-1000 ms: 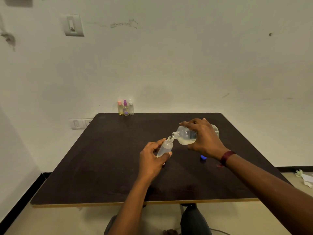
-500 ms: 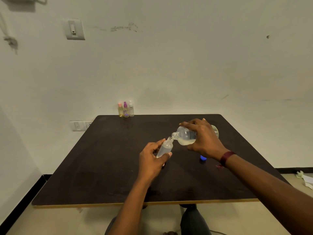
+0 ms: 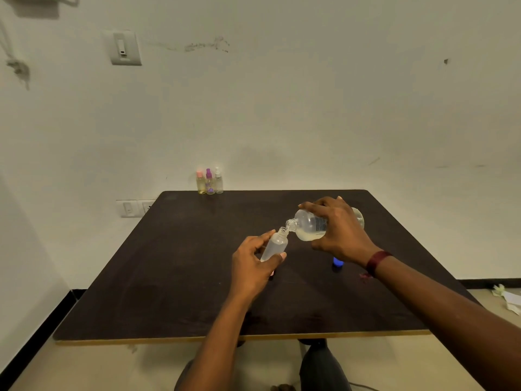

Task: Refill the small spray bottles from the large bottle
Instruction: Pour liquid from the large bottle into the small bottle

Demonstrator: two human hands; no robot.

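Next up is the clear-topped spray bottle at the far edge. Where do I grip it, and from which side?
Grip the clear-topped bottle round its body, below the spray head, coming from its right. It stands upright, the purple-topped bottle close on its left and the wall behind, so right and front are free.

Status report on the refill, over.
Left hand grips small spray bottle, neck open. Right hand holds large bottle tipped, mouth at its neck. Nothing between them; blue cap lies on table near right wrist.
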